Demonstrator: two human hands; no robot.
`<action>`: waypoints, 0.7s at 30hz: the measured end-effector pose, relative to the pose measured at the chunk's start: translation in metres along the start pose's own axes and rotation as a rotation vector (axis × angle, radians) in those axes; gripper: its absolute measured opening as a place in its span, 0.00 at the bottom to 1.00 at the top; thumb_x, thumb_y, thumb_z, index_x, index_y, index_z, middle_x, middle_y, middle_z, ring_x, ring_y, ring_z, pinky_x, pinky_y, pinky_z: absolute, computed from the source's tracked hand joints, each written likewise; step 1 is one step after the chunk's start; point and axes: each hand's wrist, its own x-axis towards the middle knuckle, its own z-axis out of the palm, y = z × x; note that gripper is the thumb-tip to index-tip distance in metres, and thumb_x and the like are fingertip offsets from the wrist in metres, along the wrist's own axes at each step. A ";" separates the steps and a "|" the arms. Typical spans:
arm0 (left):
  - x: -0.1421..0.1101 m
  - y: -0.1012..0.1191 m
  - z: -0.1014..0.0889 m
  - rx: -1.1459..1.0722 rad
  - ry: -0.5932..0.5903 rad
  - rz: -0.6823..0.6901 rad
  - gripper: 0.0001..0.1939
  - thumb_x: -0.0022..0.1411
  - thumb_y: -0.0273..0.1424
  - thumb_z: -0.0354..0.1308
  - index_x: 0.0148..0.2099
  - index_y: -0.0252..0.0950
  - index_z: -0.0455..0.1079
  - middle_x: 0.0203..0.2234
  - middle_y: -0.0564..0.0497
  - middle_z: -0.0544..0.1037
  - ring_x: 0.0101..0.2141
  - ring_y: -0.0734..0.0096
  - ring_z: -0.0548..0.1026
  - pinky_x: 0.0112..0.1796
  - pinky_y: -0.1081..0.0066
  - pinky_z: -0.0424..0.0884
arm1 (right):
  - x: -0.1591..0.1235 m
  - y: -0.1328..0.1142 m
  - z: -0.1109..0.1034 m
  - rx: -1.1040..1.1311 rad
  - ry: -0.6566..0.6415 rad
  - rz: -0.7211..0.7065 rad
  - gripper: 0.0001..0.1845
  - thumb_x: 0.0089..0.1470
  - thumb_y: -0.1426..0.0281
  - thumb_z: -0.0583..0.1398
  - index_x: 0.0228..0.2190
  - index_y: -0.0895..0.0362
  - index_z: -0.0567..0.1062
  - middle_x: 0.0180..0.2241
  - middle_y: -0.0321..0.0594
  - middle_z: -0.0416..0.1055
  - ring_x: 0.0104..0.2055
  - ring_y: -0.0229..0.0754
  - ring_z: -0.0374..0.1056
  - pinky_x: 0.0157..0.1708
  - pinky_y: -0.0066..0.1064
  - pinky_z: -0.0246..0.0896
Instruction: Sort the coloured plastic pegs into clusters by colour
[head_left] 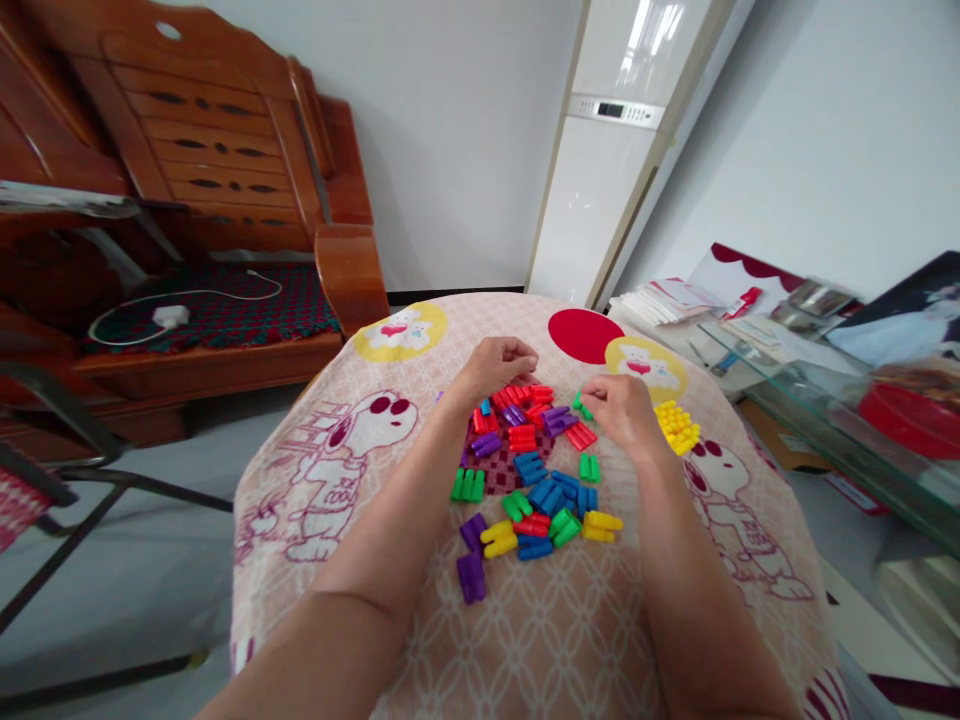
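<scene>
Many small plastic building pieces in red, blue, green, purple and yellow (536, 490) lie scattered on a round table covered with a pink cartoon-print cloth (360, 440). My left hand (496, 362) is curled shut at the far edge of the pile, its fingertips on a red piece (517, 392). My right hand (622, 408) is closed in a pinch on a small green piece (582, 406). A tidy cluster of yellow pieces (677, 427) sits just right of my right hand.
A wooden bench (225, 200) with a charger and cable (171, 316) stands at the left. A white standing air conditioner (607, 150) is behind the table. A glass table (840, 400) with papers and a red dish is at the right. A black chair frame (67, 440) is at lower left.
</scene>
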 end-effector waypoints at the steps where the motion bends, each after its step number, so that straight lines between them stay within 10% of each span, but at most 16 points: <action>1: -0.001 0.002 -0.002 0.003 0.013 0.001 0.04 0.58 0.24 0.62 0.37 0.29 0.73 0.24 0.49 0.80 0.25 0.74 0.78 0.29 0.76 0.75 | -0.002 -0.005 -0.005 0.008 -0.085 -0.019 0.09 0.52 0.73 0.59 0.28 0.59 0.81 0.26 0.41 0.77 0.31 0.41 0.70 0.32 0.28 0.57; 9: -0.002 0.008 -0.017 0.059 0.080 0.039 0.05 0.58 0.26 0.62 0.37 0.29 0.73 0.25 0.49 0.80 0.26 0.74 0.78 0.31 0.75 0.75 | -0.019 -0.015 -0.013 -0.370 -0.425 0.139 0.06 0.47 0.69 0.66 0.24 0.60 0.80 0.24 0.50 0.76 0.32 0.48 0.74 0.28 0.30 0.57; 21: -0.004 0.012 -0.021 0.074 0.116 0.014 0.05 0.57 0.27 0.63 0.36 0.30 0.73 0.26 0.48 0.80 0.25 0.77 0.77 0.31 0.75 0.75 | -0.023 -0.008 -0.003 -0.131 -0.690 0.274 0.13 0.45 0.69 0.64 0.14 0.56 0.70 0.09 0.35 0.63 0.13 0.40 0.64 0.17 0.27 0.53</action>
